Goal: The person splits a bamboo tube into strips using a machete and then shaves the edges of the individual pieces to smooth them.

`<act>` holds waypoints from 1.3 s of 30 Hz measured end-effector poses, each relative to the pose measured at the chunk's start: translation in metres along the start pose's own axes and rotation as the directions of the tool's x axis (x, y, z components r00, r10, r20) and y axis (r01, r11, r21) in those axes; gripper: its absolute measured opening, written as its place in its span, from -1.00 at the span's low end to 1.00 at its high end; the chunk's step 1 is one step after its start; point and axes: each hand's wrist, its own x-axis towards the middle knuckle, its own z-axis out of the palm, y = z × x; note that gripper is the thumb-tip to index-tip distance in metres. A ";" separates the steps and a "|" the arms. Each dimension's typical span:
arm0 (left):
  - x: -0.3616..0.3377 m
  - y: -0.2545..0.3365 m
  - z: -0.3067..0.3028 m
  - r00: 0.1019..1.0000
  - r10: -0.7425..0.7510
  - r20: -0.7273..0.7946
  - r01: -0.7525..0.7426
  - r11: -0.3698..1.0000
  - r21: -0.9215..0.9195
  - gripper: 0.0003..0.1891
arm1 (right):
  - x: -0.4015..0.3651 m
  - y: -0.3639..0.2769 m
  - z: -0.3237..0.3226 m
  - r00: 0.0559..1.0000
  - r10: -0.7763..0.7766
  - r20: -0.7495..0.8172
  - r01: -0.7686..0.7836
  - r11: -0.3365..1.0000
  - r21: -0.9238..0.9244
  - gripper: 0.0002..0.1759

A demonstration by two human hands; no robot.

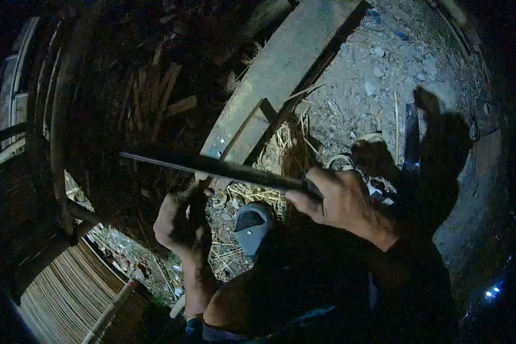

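Note:
A long dark blade, seemingly a machete [223, 167], reaches from the centre of the view toward the left. My right hand [344, 203] is closed around its handle end. Below the middle of the blade is my left hand [183, 221], its fingers curled in a pinch close to the edge. A small pale tip [201, 176] shows at those fingers; what they grip is too dark to make out. Behind the blade, a long wooden plank [281, 66] lies slanting away, with a narrow strip of wood [241, 135] on it.
A grey shoe [252, 229] is on the ground below the hands, among straw [252, 195]. Gravelly ground [367, 80] stretches to the right, under a dark shadow. Wood scraps [155, 92] lie at the upper left; thin slats [69, 292] fill the lower left.

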 end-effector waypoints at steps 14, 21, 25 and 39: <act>-0.006 -0.013 0.004 0.993 -0.069 -0.096 0.060 0.994 -0.096 -0.88 | 0.004 0.023 0.013 0.993 0.110 -0.042 -0.112 0.992 -0.054 -0.50; 0.000 -0.006 0.002 0.994 -0.088 -0.069 0.084 0.995 -0.059 -0.88 | 0.003 0.057 0.019 0.979 0.162 -0.122 -0.175 0.980 -0.098 -0.55; -0.002 -0.009 0.002 0.990 -0.121 -0.074 0.112 0.987 -0.117 -0.89 | -0.010 0.046 0.010 0.968 0.245 -0.047 -0.249 0.951 -0.181 -0.53; 0.008 -0.019 0.018 0.945 -0.324 0.051 0.294 0.767 -0.571 -0.82 | -0.010 0.052 0.011 0.940 0.325 -0.102 -0.338 0.930 -0.147 -0.41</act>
